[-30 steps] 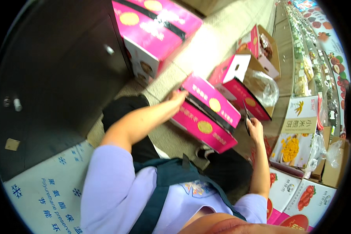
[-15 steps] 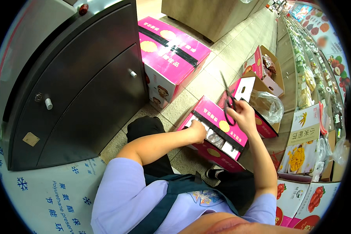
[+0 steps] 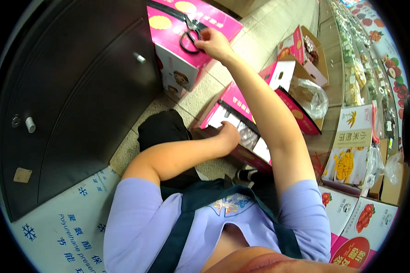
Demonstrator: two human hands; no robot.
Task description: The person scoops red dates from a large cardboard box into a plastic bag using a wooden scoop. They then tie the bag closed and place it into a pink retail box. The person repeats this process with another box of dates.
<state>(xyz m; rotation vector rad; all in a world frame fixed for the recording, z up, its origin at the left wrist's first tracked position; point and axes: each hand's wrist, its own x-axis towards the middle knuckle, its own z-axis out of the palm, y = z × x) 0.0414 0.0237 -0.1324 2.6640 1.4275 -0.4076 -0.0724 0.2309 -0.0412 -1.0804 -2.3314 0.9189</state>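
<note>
My right hand reaches out to the far left with its fingers closed on the handle of black-handled scissors. The scissors are at the top of a large pink and white carton, which is sealed with black tape. Nearer to me, a second pink carton is partly opened along its top, and clear plastic shows in the gap. My left hand is curled at the edge of that gap, closed on a carton flap; some of its fingers are hidden.
A dark cabinet with white knobs stands at the left. Right of the cut carton is an open carton with a clear bag, and beyond it another open carton. Shelves of packaged goods run along the right, with stacked boxes below.
My right hand has carried the scissors from above the near carton to the top of the far-left carton. My left hand stays at the near carton's opening, its thumb now raised. The view has shifted.
</note>
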